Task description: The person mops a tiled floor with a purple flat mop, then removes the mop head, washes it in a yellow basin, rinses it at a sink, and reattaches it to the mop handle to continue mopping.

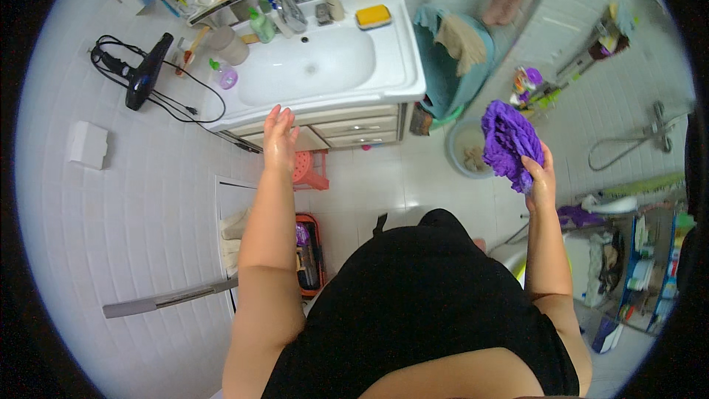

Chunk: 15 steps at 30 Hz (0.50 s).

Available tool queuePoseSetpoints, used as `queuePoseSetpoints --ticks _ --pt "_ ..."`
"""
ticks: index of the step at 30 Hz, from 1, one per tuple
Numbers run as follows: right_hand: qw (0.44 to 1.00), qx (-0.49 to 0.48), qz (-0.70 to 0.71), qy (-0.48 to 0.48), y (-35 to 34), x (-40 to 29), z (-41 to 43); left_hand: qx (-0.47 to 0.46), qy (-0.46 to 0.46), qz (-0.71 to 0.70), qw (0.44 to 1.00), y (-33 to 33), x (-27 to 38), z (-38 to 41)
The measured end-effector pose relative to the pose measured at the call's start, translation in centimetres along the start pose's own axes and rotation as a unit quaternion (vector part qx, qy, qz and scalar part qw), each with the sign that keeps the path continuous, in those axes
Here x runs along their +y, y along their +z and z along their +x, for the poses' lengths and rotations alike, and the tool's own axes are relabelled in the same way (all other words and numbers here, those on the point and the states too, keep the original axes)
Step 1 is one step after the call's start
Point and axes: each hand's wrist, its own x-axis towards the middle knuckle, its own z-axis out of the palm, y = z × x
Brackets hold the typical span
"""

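Observation:
My right hand (541,174) grips the lower edge of a bunched purple cloth (509,144), with the thumb across its near side. The cloth hangs over the floor, beside a round basin (455,149) that has a pale cloth and water in it. My left hand (281,138) is empty, fingers apart, just in front of the washbasin's edge. The white washbasin (332,91) holds no water that I can see. A yellow sponge (373,15) in a dish lies on its right back corner, and a green pump bottle (261,26) stands near the faucet.
A black hair dryer (145,75) with a looped cord hangs on the left wall. A teal laundry basket (448,83) with cloths stands right of the washbasin. A red plastic stool (310,170) sits below the cabinet. At the right are a shower hose (617,163) and a loaded shelf rack (631,266).

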Motion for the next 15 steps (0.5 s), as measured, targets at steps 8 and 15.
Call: queuePoseSetpoints --ticks 8,15 --pt "0.974 -0.221 0.045 0.026 18.1 1.1 12.6 0.041 0.003 0.103 0.994 -1.0 2.6 9.3" --pt "0.944 -0.293 -0.023 0.150 30.5 5.4 23.5 0.048 -0.033 0.271 0.961 1.1 3.7 18.5"
